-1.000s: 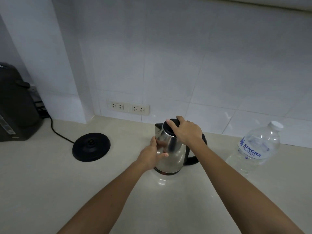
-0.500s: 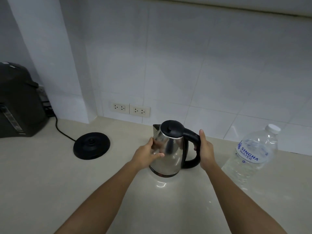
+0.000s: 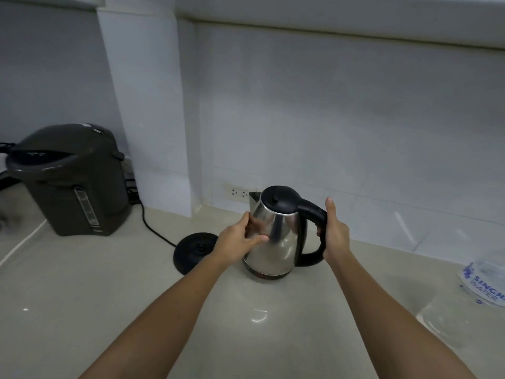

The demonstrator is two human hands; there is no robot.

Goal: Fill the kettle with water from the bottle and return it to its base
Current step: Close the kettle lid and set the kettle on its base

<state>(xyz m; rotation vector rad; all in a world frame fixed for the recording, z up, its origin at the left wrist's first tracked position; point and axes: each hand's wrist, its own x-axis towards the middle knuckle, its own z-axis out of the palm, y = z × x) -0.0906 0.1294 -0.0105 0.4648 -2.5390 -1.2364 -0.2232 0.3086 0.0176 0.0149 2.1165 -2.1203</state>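
Right hand [image 3: 334, 236] has its fingers curled round the kettle [image 3: 278, 242] handle, left hand [image 3: 237, 243] fingers cupping the steel side, base [image 3: 194, 253] just beside.

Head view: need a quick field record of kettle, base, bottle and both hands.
kettle: stainless steel kettle, black lid shut, upright, off its base
base: round black power base on the beige countertop, left of kettle, nothing on it
bottle: clear plastic water bottle, far right, cut by frame edge, cap not visible
left: left-hand grip cups the kettle's steel side
right: right-hand grip wraps the black handle, thumb up
other: dark grey hot-water dispenser, back left
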